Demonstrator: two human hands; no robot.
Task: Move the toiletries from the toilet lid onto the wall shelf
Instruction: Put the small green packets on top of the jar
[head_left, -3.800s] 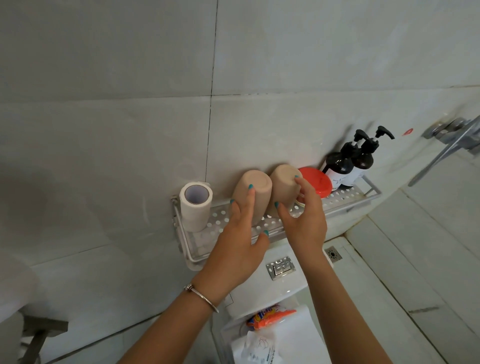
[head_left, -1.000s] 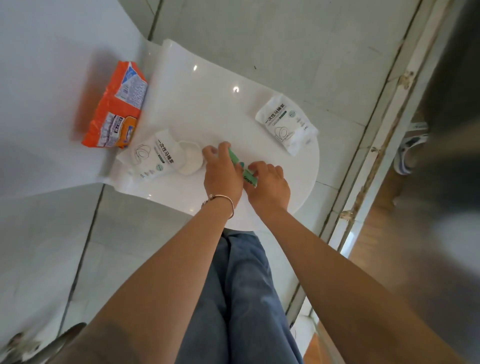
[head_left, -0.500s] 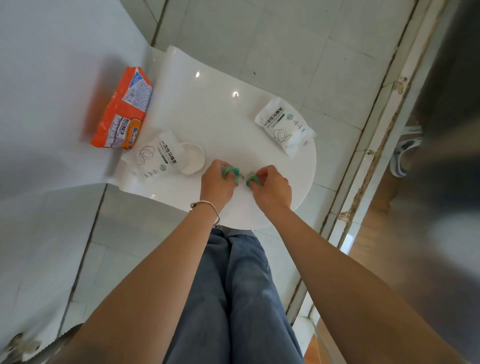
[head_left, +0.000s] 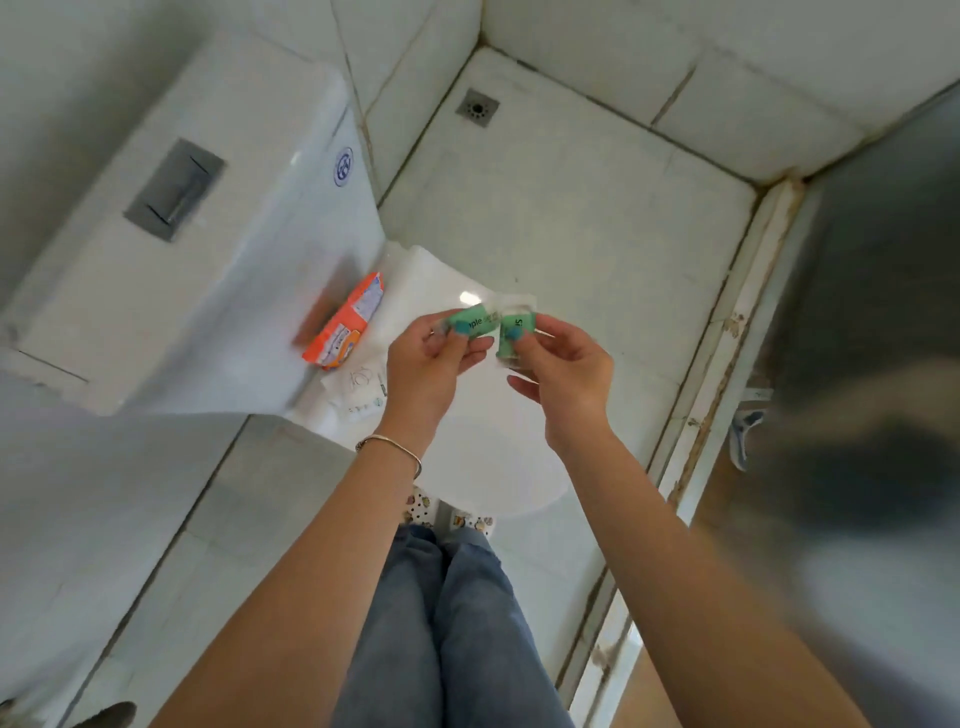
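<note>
At frame centre, the left hand (head_left: 426, 358) pinches one small green tube (head_left: 474, 320) and the right hand (head_left: 563, 371) another (head_left: 515, 332), lifted clear of the toilet lid (head_left: 498, 467), likely for shelving; an orange packet (head_left: 347, 325) waits behind.

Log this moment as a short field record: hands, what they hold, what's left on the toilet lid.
left hand: pinches green packet
right hand: pinches second green packet
packets: lifted above the toilet lid, side by side
on lid: orange pack against the tank; white sachet partly hidden by left hand
wall shelf: out of view
</note>
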